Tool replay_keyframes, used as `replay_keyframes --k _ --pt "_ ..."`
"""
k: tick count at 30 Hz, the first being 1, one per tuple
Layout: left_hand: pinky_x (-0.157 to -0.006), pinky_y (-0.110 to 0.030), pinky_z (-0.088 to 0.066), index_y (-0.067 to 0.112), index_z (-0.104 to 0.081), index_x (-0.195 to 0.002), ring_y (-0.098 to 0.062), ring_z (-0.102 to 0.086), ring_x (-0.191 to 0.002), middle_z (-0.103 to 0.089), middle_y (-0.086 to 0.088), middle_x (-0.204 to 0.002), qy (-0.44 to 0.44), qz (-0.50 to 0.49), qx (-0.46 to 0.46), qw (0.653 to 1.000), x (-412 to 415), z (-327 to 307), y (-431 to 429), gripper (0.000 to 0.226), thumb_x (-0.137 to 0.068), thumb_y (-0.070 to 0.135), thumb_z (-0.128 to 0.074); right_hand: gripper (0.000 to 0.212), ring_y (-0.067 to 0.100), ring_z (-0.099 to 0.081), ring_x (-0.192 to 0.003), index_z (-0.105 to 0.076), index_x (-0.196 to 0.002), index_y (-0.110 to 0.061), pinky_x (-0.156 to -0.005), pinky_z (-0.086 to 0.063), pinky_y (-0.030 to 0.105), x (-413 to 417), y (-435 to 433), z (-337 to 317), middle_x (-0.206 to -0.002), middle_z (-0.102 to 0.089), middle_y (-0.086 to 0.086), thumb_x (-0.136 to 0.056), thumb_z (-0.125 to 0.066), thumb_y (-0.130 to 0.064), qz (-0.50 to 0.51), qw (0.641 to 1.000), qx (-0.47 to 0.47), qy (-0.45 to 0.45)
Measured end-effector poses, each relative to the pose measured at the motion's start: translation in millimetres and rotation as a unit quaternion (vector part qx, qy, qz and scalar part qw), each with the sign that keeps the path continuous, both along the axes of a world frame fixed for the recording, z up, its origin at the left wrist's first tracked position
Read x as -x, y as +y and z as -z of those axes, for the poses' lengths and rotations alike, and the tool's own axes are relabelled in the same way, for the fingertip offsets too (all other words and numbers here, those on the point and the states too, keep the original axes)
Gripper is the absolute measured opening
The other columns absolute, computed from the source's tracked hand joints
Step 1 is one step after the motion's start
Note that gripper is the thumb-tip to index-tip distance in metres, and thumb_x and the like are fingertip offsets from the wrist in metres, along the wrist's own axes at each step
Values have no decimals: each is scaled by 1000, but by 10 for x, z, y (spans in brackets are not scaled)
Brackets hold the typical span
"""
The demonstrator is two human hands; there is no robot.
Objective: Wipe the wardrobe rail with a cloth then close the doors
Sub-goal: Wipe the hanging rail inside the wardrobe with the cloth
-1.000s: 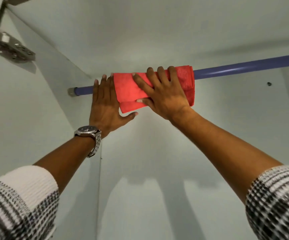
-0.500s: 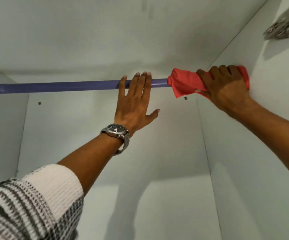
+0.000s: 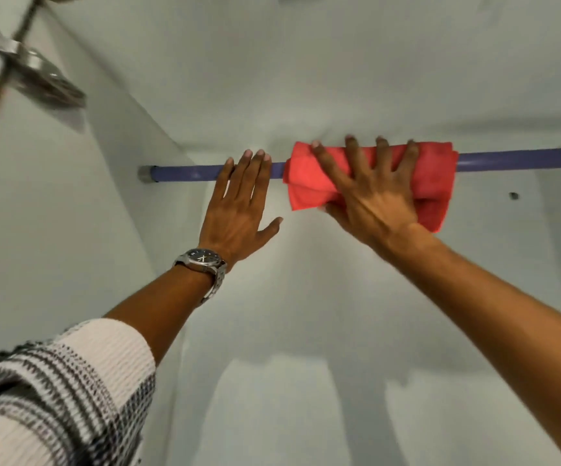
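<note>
No text, label, brand, number or sign can be read anywhere here. The one thing that might carry any is the wristwatch (image 3: pixel 201 260) — its dark dial shows only pale hour markers and hands, too small and soft to make out as figures or a maker's name. Up and to the left of the wristwatch, the metal hinge (image 3: pixel 33 74) is motion-blurred and shows no legible stamp.
</note>
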State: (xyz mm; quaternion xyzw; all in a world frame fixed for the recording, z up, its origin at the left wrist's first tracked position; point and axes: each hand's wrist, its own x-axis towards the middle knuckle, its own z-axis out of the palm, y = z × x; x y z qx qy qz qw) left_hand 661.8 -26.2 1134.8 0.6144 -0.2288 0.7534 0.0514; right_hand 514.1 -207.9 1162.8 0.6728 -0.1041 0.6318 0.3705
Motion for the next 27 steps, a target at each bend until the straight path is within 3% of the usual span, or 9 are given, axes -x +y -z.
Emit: replay_keyframes --k 6,10,15,19,23,27 --pt "-131 -49 -13 -6 -4 -159 -40 -9 -158 -9 -25 -168 138 21 150 979 -370 150 892 109 -91 52 -67 82 55 -41 -135 -8 -160 -37 -106 -29 76 -887 1094 -131 -160 -32 19 -95 -49 -64 -32 999 26 19" --pt "-132 -46 -11 0 -3 -161 -35 -5 -159 -8 -20 -170 155 23 108 982 -404 190 1032 112 -87 39 -77 86 55 -33 -141 -2 -161 -34 -109 -27 75 -1196 1514 -55 -166 -20 20 -97 -56 -52 -38 997 40 50" --pt "-131 -47 -13 0 -9 -160 -34 -10 -159 -13 -17 -169 142 72 120 980 -331 185 968 109 -85 37 -79 84 51 -35 -140 1 -162 -34 -111 -30 69 -1056 1422 -84 -169 -9 19 -100 -54 -22 -33 991 90 90" --pt "-131 -48 -17 -2 -20 -159 -36 -17 -157 -24 -20 -166 103 128 102 981 -146 88 733 81 -94 15 -67 91 44 -33 -146 -2 -162 -24 -116 -33 58 -787 1264 -166 -170 -7 17 -96 -63 -13 -6 981 116 152" --pt "-129 -46 -24 -5 -26 -156 -39 -29 -153 -36 -26 -160 102 117 60 986 115 -137 516 63 -102 8 -54 71 36 -30 -151 -13 -161 -6 -123 -27 47 -425 950 -267 -168 -16 20 -101 -51 -8 -9 989 24 145" --pt "-129 -48 -24 -8 -21 -156 -43 -27 -152 -31 -30 -161 102 74 -27 992 421 -223 172 61 -101 -2 -45 65 32 -17 -156 -10 -163 -14 -128 -14 48 208 211 -26 -169 -11 19 -104 -36 -3 8 996 -46 77"
